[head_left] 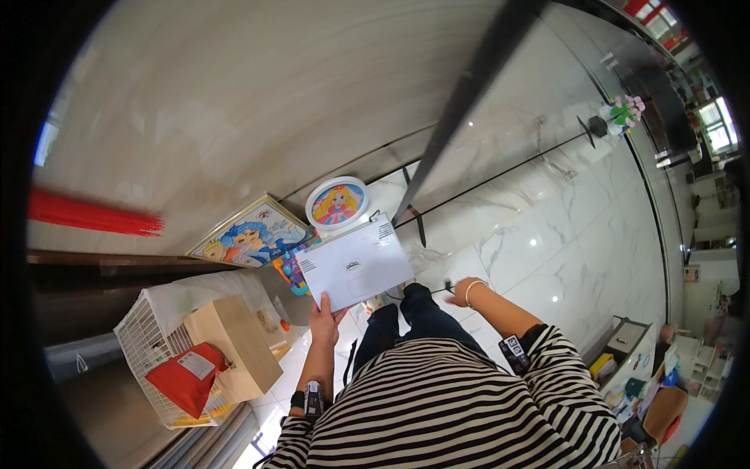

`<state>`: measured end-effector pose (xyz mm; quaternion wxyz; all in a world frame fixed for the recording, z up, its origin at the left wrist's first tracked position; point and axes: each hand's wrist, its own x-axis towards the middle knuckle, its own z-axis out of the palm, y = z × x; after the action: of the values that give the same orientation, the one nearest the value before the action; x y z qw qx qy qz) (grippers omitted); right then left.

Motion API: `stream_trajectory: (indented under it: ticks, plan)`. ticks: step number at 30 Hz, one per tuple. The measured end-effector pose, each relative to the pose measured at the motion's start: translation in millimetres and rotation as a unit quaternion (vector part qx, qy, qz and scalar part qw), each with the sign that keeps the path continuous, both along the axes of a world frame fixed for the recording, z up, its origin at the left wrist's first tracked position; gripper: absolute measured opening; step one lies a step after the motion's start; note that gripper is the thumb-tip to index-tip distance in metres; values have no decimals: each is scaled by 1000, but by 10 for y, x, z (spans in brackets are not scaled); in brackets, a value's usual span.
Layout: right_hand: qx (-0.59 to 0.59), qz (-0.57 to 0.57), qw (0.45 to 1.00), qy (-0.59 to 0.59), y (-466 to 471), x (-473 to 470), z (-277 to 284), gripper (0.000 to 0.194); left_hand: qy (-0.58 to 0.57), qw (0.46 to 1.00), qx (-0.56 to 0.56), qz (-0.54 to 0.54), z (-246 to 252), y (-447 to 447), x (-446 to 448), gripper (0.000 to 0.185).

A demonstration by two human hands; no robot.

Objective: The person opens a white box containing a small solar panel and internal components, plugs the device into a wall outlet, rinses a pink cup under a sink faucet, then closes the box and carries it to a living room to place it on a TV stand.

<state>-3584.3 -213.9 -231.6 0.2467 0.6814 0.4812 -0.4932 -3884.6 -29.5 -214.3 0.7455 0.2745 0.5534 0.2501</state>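
Note:
My left hand (326,322) grips the near edge of a flat white case (357,272) with dark slots at two corners, thumb on top. A small dark mark and a rectangular outline show on its face. My right hand (466,293) is off to the right with curled fingers, at a thin black cord (438,291) with a small black plug-like end (448,285). The cord runs from beneath the case towards that hand. Beyond the case, a round picture in a white frame (338,204) leans by the wall. Part of a colourful plastic item (293,272) is hidden beneath the case.
A cartoon picture panel (252,231) leans against the wall. At left, a white wire cage (143,328) bears a wooden box (234,346) and a red pouch (187,375). A dark upright post (463,111) rises ahead from the marble-patterned tile floor (539,252). Pink flowers (628,111) stand far right.

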Motion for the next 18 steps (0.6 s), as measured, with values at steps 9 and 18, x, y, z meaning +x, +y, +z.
stream_trajectory:
  ticks: [9,18]
  plan:
    - [-65,-247,958,-127,-802,410,-28,35,102,991,49,77,-16,43,120,39]
    - [-52,-270,938,-211,-1013,813,485,23,119,987,53,92,-60,258,18,41]
